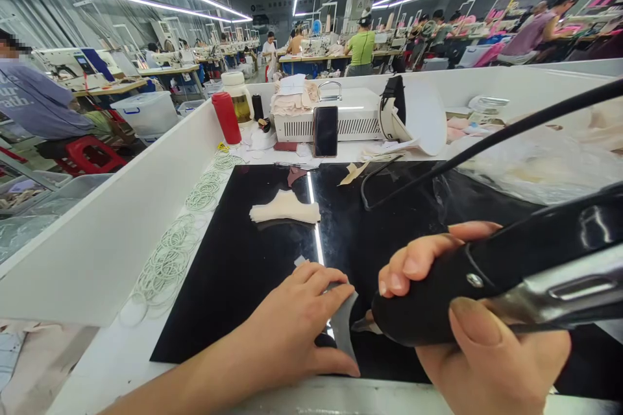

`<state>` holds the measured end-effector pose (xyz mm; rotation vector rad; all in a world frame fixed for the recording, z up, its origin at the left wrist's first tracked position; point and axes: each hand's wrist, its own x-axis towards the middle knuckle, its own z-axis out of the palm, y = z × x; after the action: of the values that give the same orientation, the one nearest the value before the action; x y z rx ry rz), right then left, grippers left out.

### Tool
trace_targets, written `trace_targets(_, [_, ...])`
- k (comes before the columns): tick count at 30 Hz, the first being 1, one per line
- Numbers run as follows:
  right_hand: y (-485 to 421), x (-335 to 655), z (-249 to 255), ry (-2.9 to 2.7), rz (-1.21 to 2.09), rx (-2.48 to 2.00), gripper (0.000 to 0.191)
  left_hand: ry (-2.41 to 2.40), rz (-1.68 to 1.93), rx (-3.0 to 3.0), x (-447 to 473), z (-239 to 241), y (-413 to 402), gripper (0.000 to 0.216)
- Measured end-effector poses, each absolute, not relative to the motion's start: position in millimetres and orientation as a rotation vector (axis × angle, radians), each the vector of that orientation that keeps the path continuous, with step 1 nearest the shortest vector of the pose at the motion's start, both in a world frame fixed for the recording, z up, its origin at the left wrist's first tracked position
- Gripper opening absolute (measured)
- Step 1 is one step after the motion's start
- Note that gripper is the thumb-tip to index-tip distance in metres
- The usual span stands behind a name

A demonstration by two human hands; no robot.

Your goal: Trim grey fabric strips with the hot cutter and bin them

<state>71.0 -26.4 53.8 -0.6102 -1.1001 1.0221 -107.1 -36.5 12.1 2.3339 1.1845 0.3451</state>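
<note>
My right hand point(491, 343) is wrapped around a black hand-held electric cutter point(428, 292) with a silver lever along its side. The tool's thin metal tip points left, close to the edge of a curved grey template point(344, 324). Over that template lies my left hand point(302, 318), thumb and fingers pressing it down along its length on the glossy black board point(233, 298). A small pale scrap point(300, 260) shows just beyond the left fingers. Farther back on the board sits a stack of cream fabric pieces point(285, 207).
Pale green elastic rings point(168, 259) lie along the left. Behind the board stand a phone point(325, 131), a white vented machine point(355, 113), a red bottle point(226, 118) and a jar point(237, 96). A black cable point(516, 120) crosses the right. Clear plastic point(549, 165) lies there.
</note>
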Motion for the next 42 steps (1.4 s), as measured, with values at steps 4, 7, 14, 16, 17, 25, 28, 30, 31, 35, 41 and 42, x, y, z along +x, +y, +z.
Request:
trace_targets(4, [-31.1, 77.1, 52.9, -1.126, 1.073, -0.644, 0.040, 1.178, 0.372, 2.333, -106.8, 11.4, -36.4, 0.077])
trace_targets(7, [-36.5, 83.6, 49.9, -1.165, 1.122, -0.641, 0.040, 1.169, 0.389, 2.337, -107.1, 11.8, -36.7, 0.075])
trace_targets(14, [-43.1, 76.3, 48.5, -1.137, 1.113, -0.638, 0.042, 1.163, 0.394, 2.331, -107.5, 12.6, -36.5, 0.073])
trace_targets(16, [-41.6, 74.9, 50.3, -1.143, 1.102, -0.657, 0.038, 1.163, 0.391, 2.334, -107.2, 12.1, -36.7, 0.074])
trace_targets(17, [-40.6, 75.4, 51.0, -1.150, 1.101, -0.661, 0.037, 1.162, 0.393, 2.334, -107.2, 11.9, -36.8, 0.074])
trace_targets(25, [-32.8, 88.7, 52.9, -1.121, 1.080, -0.677, 0.039, 1.207, 0.588, 2.281, -113.4, 11.1, -32.6, 0.039])
trace_targets(28, [-28.0, 92.0, 54.6, -1.048, 0.998, -0.720, 0.041, 1.199, 0.657, 2.344, -115.5, 7.3, -29.1, 0.017])
trace_targets(30, [-23.8, 95.5, 55.1, -1.009, 0.962, -0.755, 0.044, 1.172, 0.659, 2.367, -114.8, 4.4, -28.8, 0.020])
trace_targets(31, [-21.4, 97.6, 55.3, -1.001, 0.940, -0.770, 0.044, 1.157, 0.652, 2.368, -114.0, 3.3, -29.5, 0.020])
trace_targets(35, [-12.5, 103.0, 56.9, -0.985, 0.849, -0.787, 0.036, 1.064, 0.630, 2.350, -110.1, 2.7, -34.2, 0.015])
trace_targets(41, [-13.5, 87.6, 61.1, -1.028, 0.916, -0.726, 0.043, 1.064, 0.706, 2.289, -110.6, 5.4, -32.0, 0.015])
trace_targets(42, [-15.0, 84.4, 60.4, -1.044, 0.931, -0.706, 0.042, 1.058, 0.702, 2.279, -111.2, 5.1, -31.0, 0.014])
